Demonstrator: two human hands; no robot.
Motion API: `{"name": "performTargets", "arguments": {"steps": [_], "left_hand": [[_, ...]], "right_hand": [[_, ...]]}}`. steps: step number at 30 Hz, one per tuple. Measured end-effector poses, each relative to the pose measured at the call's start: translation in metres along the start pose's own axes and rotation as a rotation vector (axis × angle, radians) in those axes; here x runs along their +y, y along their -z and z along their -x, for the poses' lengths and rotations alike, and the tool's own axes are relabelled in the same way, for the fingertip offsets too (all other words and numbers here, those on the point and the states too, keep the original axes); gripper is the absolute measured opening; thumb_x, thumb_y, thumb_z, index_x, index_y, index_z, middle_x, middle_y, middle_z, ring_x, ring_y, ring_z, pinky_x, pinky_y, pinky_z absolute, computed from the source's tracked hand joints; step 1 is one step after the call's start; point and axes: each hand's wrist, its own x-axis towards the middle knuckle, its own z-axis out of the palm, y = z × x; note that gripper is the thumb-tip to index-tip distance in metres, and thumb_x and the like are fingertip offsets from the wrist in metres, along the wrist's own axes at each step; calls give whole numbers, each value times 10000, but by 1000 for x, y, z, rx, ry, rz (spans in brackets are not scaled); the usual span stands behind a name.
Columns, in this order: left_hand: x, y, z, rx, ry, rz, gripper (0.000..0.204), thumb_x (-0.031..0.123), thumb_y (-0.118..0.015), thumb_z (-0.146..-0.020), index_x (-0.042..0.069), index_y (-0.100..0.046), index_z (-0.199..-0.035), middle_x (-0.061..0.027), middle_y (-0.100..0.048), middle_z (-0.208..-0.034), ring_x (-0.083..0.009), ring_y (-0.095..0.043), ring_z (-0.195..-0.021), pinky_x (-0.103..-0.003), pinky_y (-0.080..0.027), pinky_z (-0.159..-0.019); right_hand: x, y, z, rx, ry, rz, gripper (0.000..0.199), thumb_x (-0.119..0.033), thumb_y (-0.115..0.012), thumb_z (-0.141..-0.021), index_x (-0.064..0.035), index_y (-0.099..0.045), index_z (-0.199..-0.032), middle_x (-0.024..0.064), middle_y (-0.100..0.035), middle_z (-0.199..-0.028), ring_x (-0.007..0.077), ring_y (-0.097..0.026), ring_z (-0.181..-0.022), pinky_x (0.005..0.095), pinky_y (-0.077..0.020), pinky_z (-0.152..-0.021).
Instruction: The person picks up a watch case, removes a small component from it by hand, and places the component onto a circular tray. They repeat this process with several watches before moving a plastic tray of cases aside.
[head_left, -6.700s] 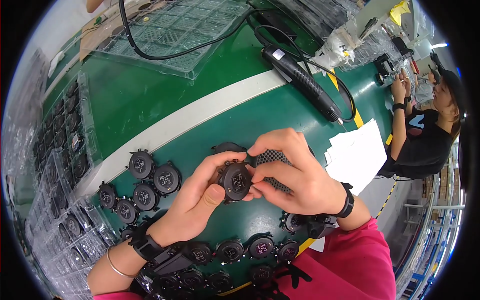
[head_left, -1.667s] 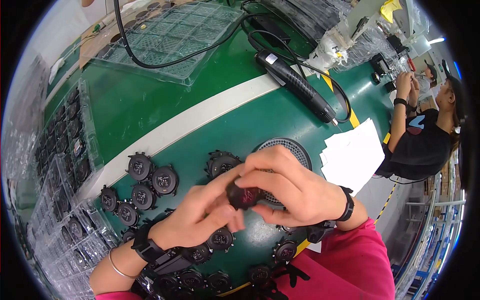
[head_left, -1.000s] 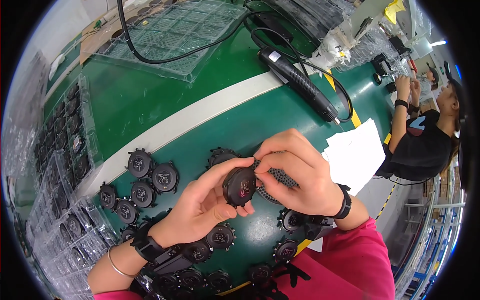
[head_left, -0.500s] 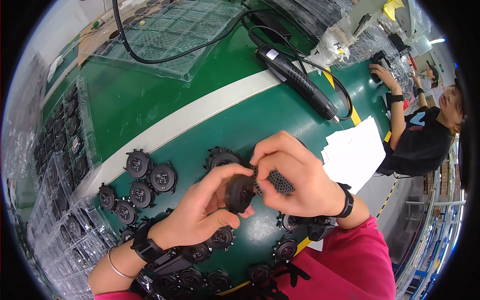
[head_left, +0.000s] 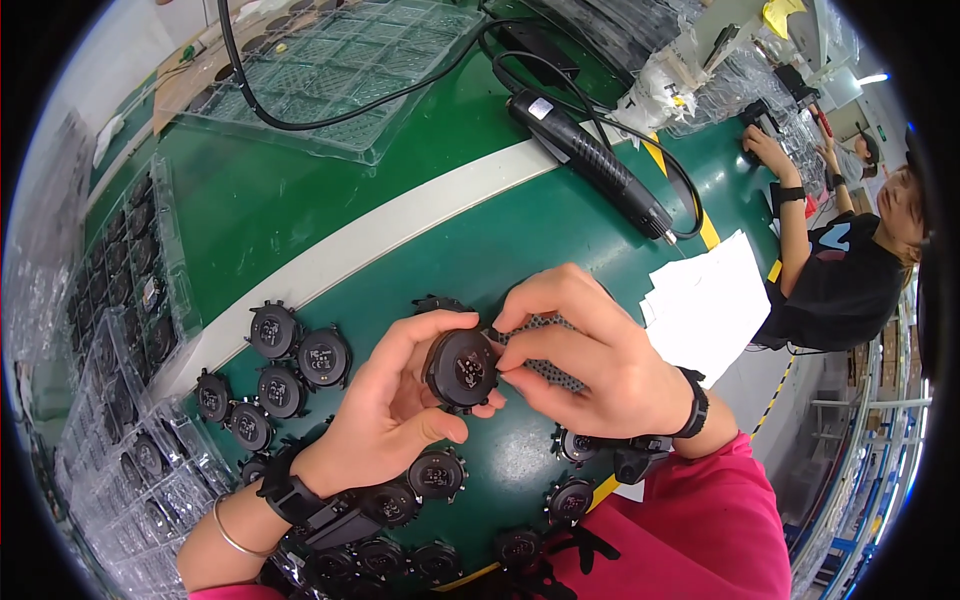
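Left hand: the left hand [head_left: 395,415] is curled around a round black speaker unit [head_left: 461,368], thumb under it and fingers over its top edge, lifted just above the green bench [head_left: 330,190].
Right hand: the right hand [head_left: 590,355] pinches the unit's right rim with thumb and forefinger; a perforated black grille disc [head_left: 548,368] lies partly hidden under its fingers.
Pose: both wrists come in from below, palms turned toward each other, meeting at the unit.
Progress: judged mid-run, one unit in hand.
Left of the unit: a cluster of like units [head_left: 285,360] lies flat on the bench.
Below the unit: more such pieces [head_left: 437,474] wait.
Beyond the unit: an electric screwdriver [head_left: 590,165] lies untouched, a clear blister tray [head_left: 330,75] farther back.
Right of the unit: white paper sheets [head_left: 710,305].
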Motion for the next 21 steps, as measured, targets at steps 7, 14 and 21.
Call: {"name": "performTargets", "arguments": {"steps": [7, 14, 21], "left_hand": [[1, 0, 0, 7, -3, 14, 861, 411, -760, -757, 25, -313, -1384, -132, -557, -1178, -237, -657, -958, -342, -577, -798], [-8, 9, 3, -138, -70, 28, 695, 91, -723, -829, 60, -321, -1396, -115, -518, -1259, -203, -617, -1024, -316, -525, -855], [-6, 8, 4, -146, -23, -13, 702, 94, -724, -829, 73, -321, -1403, -95, -524, -1226, -181, -611, -993, -310, -520, -848]], "right_hand": [[2, -4, 1, 4, -12, 15, 260, 62, -721, -655, -8, -630, -888, 125, -543, -1049, 281, -565, -867, 369, -464, -740], [1, -5, 1, -29, -1, -3, 231, 65, -685, -655, -13, -599, -855, 124, -536, -1035, 281, -561, -874, 360, -462, -745], [2, 0, 1, -79, -51, -123, 201, 64, -656, -665, -12, -585, -837, 128, -543, -1032, 282, -563, -876, 346, -471, -749]]}}
